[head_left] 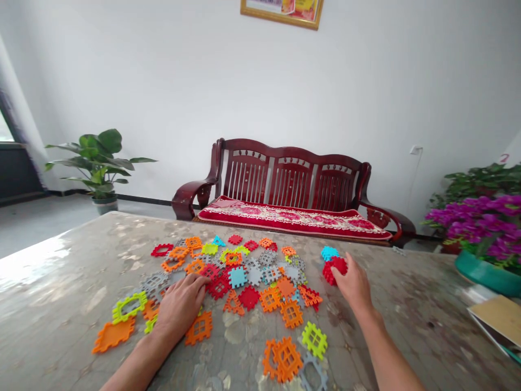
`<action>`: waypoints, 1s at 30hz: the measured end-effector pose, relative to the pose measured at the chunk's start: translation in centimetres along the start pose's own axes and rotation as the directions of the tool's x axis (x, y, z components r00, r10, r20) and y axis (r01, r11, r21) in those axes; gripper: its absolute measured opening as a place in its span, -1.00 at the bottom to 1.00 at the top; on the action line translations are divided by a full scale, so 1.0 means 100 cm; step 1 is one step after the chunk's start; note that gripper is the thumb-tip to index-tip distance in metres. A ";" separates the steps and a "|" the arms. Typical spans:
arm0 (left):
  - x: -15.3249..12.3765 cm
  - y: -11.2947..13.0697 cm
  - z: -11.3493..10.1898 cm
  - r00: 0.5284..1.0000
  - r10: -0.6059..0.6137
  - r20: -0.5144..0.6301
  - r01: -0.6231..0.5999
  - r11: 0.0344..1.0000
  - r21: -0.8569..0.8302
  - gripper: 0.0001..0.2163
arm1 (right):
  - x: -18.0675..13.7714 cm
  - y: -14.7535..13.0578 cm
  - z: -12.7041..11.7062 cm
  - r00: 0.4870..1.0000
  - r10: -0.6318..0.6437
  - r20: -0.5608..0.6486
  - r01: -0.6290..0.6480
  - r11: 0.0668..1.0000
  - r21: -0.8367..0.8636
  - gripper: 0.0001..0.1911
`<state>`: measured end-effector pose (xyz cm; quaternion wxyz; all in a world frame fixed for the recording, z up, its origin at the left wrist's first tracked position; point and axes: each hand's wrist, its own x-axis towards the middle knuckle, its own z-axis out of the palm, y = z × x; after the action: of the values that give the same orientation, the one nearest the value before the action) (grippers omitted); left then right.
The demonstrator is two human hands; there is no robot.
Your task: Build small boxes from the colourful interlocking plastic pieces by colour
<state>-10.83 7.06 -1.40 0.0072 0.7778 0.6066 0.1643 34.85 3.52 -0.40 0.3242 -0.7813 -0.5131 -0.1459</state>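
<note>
My right hand [355, 285] is closed on a small stack of red interlocking plastic tiles [334, 269], thumb at the near side. Just behind it lie blue tiles [329, 252]. Over the left part of a loose spread of tiles, my left hand [181, 304] rests palm down with fingers stretched out. Its fingertips touch a red tile [210, 271]; another red tile [218, 288] lies beside them. An orange window tile [199, 328] is near that wrist, and a light blue square tile [237, 277] sits mid-spread. The palm hides some tiles.
More tiles lie nearer me, including a lime green window tile [315, 340] and a grey frame tile [313, 373]. On the table's right are a flower pot [486, 271] and a notebook [499, 315]. A wooden bench [291, 179] stands beyond the table [81, 271].
</note>
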 end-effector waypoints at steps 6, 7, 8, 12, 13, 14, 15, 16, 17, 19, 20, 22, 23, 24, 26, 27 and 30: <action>0.001 -0.003 0.003 1.000 0.001 0.004 -0.001 1.000 -0.010 -0.67 | 0.004 0.008 0.011 0.999 -0.023 0.034 0.022 0.999 0.035 -0.34; 0.001 -0.003 0.004 1.000 0.002 0.001 -0.002 1.000 -0.016 -0.67 | 0.003 0.009 0.012 0.999 -0.031 0.041 0.029 0.998 0.047 -0.34; 0.001 -0.004 0.005 1.000 0.003 -0.003 -0.003 1.000 -0.019 -0.67 | 0.003 0.009 0.013 0.998 -0.034 0.047 0.031 0.998 0.057 -0.34; 0.001 -0.004 0.005 1.000 0.011 0.000 -0.011 1.000 -0.011 -0.65 | -0.001 0.011 0.014 0.999 -0.028 0.039 0.025 0.996 0.086 -0.33; 0.001 -0.004 0.005 1.000 0.009 0.004 -0.009 1.000 -0.010 -0.65 | -0.002 0.010 0.013 0.999 -0.029 0.018 0.028 0.996 0.088 -0.33; 0.001 -0.004 0.005 1.000 0.006 0.008 -0.006 1.000 -0.010 -0.65 | -0.002 0.010 0.012 0.999 -0.036 -0.010 0.037 0.995 0.091 -0.33; 0.001 -0.004 0.004 1.000 0.002 0.010 -0.002 1.000 -0.011 -0.65 | -0.002 0.008 0.010 0.998 -0.046 -0.041 0.050 0.994 0.100 -0.35; 0.001 -0.003 0.004 1.000 -0.002 0.010 0.002 1.000 -0.014 -0.66 | -0.002 0.005 0.009 0.996 -0.061 -0.068 0.069 0.991 0.117 -0.38; 0.001 -0.003 0.003 1.000 -0.005 0.008 0.005 1.000 -0.016 -0.66 | -0.002 0.001 0.008 0.993 -0.079 -0.085 0.091 0.985 0.148 -0.42; 0.001 -0.002 0.003 1.000 -0.003 0.002 0.003 1.000 -0.018 -0.66 | -0.003 -0.012 0.010 0.990 -0.115 -0.081 0.131 0.964 0.232 -0.51; 0.001 -0.002 0.003 1.000 -0.001 -0.001 0.001 1.000 -0.018 -0.66 | -0.003 -0.019 0.012 0.989 -0.135 -0.056 0.145 0.952 0.270 -0.54; 0.000 -0.002 0.003 1.000 0.001 -0.005 -0.001 1.000 -0.018 -0.66 | -0.005 -0.037 0.021 0.982 -0.183 0.040 0.161 0.934 0.320 -0.59; 0.000 -0.002 0.003 1.000 0.001 -0.004 -0.001 1.000 -0.018 -0.67 | -0.005 -0.046 0.027 0.971 -0.213 0.110 0.168 0.931 0.323 -0.60; 0.000 -0.002 0.003 1.000 -0.001 -0.003 0.000 1.000 -0.019 -0.67 | -0.004 -0.056 0.033 0.953 -0.243 0.184 0.176 0.932 0.316 -0.61; -0.001 -0.003 0.003 1.000 -0.001 -0.003 0.001 1.000 -0.023 -0.68 | 0.001 -0.073 0.048 0.910 -0.285 0.303 0.198 0.937 0.288 -0.61; -0.001 -0.003 0.003 1.000 -0.001 -0.004 0.001 1.000 -0.025 -0.68 | 0.005 -0.081 0.055 0.894 -0.295 0.338 0.207 0.939 0.273 -0.60; 0.000 -0.003 0.003 1.000 -0.001 0.001 0.001 1.000 -0.024 -0.68 | 0.021 -0.103 0.078 0.875 -0.302 0.379 0.217 0.944 0.250 -0.57</action>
<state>-11.01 7.18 -1.77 0.0169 0.7773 0.6052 0.1711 25.71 12.86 -1.41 0.2628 -0.6816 -0.6822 0.0317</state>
